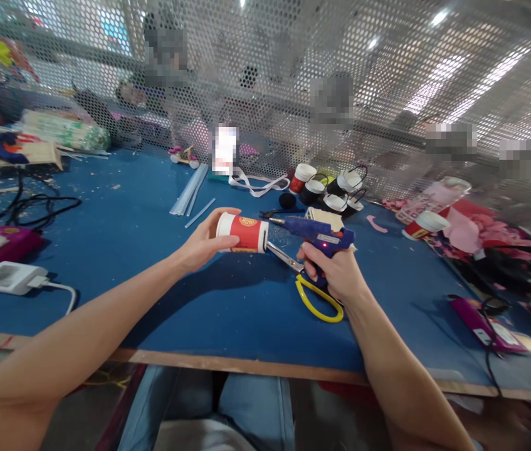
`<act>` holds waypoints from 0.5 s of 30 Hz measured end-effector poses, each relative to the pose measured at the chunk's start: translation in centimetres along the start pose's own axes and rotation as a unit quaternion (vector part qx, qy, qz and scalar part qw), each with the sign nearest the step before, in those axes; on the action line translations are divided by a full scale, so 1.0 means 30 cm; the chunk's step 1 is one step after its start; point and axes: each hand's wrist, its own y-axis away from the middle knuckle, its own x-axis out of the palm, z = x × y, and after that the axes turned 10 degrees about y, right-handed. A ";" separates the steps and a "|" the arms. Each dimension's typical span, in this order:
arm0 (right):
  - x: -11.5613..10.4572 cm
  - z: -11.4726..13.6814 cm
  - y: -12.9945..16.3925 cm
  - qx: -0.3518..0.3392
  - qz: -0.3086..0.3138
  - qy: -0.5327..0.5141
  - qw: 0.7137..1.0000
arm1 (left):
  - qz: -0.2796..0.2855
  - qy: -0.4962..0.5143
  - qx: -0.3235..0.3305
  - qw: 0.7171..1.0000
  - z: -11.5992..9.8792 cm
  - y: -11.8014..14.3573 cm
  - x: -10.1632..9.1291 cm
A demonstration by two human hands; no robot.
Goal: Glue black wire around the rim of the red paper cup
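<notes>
My left hand [212, 237] is wrapped round a red and white paper cup [247, 234], which lies on its side above the table. One end of the cup, with a dark slit-like mark, faces right. In my right hand [333, 269] is a blue hot glue gun [310, 230] with a small red light lit. Its metal nozzle points left, close to the cup's right end; whether they touch I cannot tell. Scissors with yellow handles [318, 302] lie beneath the glue gun, their blades reaching toward the cup.
Several clear glue sticks [190, 190] and a white ribbon [258, 185] lie behind the cup. Black and red paper cups [313, 190] stand by the perforated metal screen [265, 81]. Purple power strips [486, 322] sit at both sides, with cables. Pink scraps [476, 232] pile at right.
</notes>
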 end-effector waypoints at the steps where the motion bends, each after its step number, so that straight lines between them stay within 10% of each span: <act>1: 0.000 -0.003 -0.003 -0.003 -0.007 -0.002 1.000 | -0.008 -0.007 -0.001 1.000 -0.001 0.000 0.001; 15: 0.039 -0.014 -0.009 0.005 -0.047 -0.147 0.988 | 0.030 -0.135 -0.066 0.988 0.078 0.021 0.036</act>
